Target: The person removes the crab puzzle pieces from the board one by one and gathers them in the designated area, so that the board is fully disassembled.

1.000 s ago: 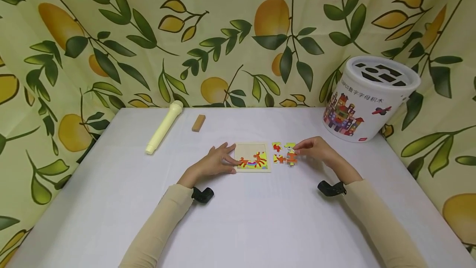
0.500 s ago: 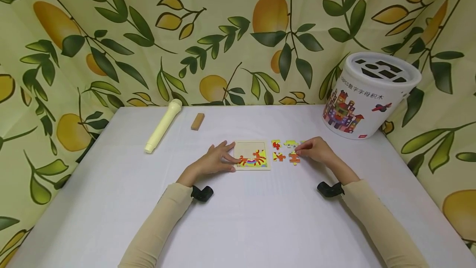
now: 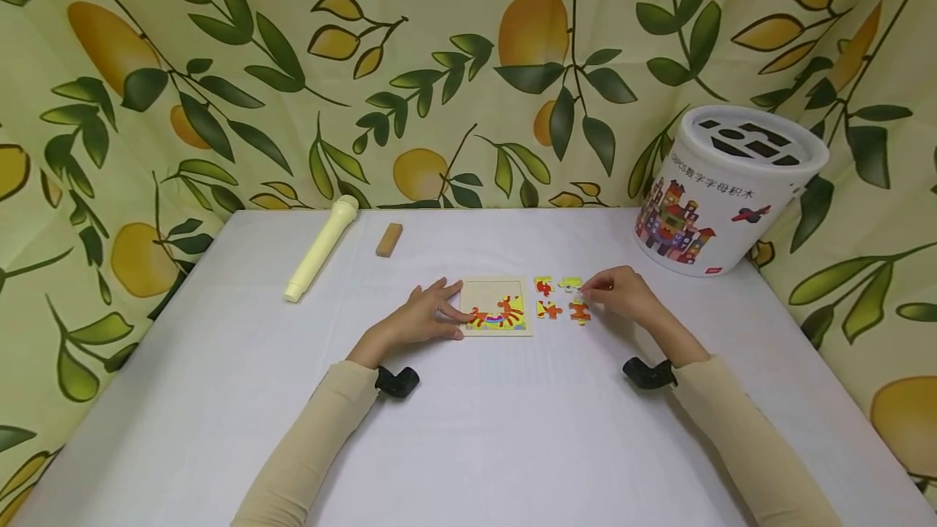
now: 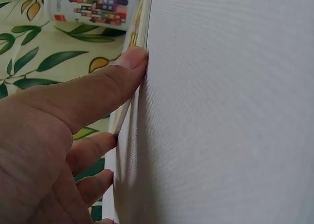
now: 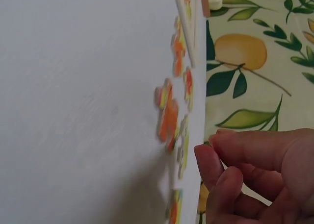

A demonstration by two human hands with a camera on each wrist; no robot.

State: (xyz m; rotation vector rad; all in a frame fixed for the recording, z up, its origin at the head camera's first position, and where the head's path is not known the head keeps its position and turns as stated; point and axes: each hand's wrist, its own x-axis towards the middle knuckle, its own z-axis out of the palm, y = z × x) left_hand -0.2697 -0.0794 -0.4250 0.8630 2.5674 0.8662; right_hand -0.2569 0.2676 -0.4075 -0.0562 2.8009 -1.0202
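Observation:
A square wooden puzzle board [image 3: 490, 287] lies flat, with a red and rainbow picture filling its lower part. My left hand [image 3: 420, 315] rests along its left side with spread fingers. In the left wrist view, the thumb [image 4: 132, 60] touches the board's edge. To the board's right lie loose jigsaw pieces: a red one [image 3: 543, 286], a yellow-white one [image 3: 570, 285] and orange ones [image 3: 580, 313]. My right hand [image 3: 622, 291] hovers beside the yellow-white piece, thumb and fingertips close together. Nothing shows between them. Another piece [image 5: 174, 209] lies below this hand, hidden in the head view.
A pale yellow toy microphone [image 3: 320, 250] and a small wooden block [image 3: 390, 240] lie at the back left. A white tub [image 3: 721, 202] with shaped holes in its lid stands at the back right. Behind the table [image 3: 476, 429] hangs a leaf-patterned curtain [image 3: 454, 15].
The right hand has moved slightly right, and the orange and yellow-white pieces now lie apart. A piece edge seen behind that hand half a second ago is now hidden. The left hand stays put.

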